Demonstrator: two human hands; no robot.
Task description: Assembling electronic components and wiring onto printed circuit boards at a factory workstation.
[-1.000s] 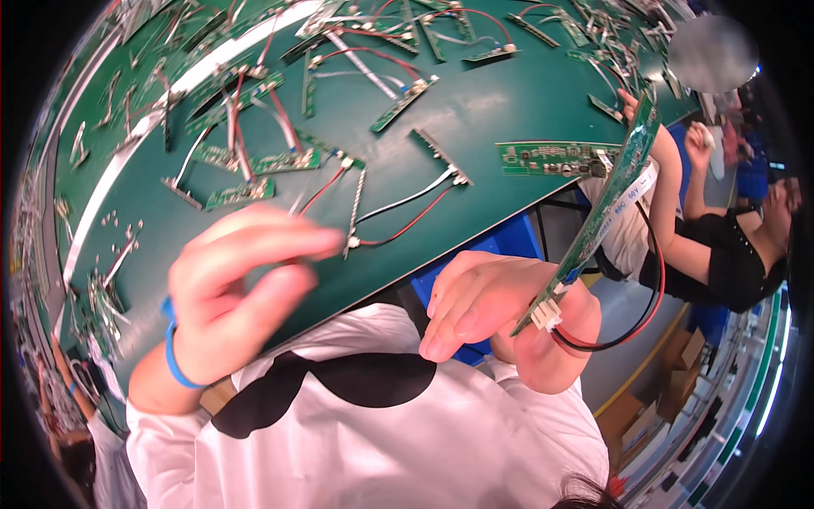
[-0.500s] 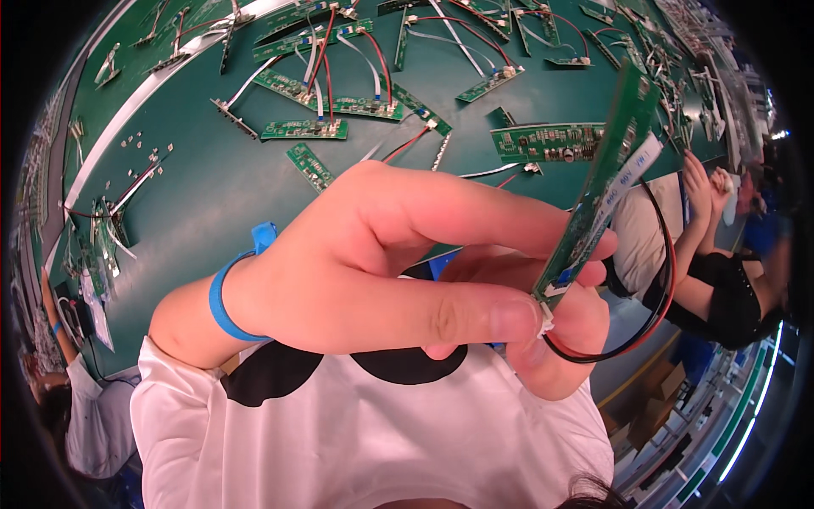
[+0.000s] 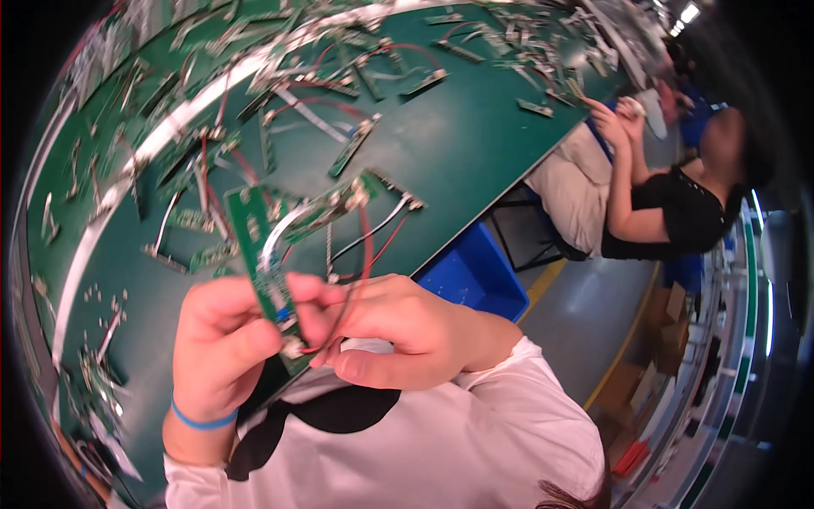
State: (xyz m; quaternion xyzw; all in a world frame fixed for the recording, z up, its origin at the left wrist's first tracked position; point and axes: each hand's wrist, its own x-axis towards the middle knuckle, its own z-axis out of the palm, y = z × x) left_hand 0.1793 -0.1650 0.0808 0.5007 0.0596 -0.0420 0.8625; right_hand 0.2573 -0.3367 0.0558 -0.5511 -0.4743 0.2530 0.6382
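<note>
My left hand [image 3: 222, 343], with a blue band on its wrist, is closed on a narrow green circuit board [image 3: 254, 242] that stands up tilted between thumb and fingers. A white ribbon cable [image 3: 275, 233] curves off this board toward a second green board [image 3: 326, 210] above it. Red and black wires [image 3: 366, 246] loop from that second board down to the white connector end of the held board. My right hand [image 3: 415, 331] comes in from the right, fingers curled around the lower end of these wires. Its exact grip is partly hidden and blurred.
Several green boards with wires [image 3: 354, 146] lie scattered on the green table [image 3: 475, 119]. A blue bin [image 3: 475, 276] stands beside the table's right edge. Another person [image 3: 653, 204] sits at the right. Small loose parts [image 3: 106, 297] lie at the left.
The board has moved left and away from the camera, with my left hand still on it. My right hand, mostly hidden behind the left before, now shows beside it at the wires. The view has shifted.
</note>
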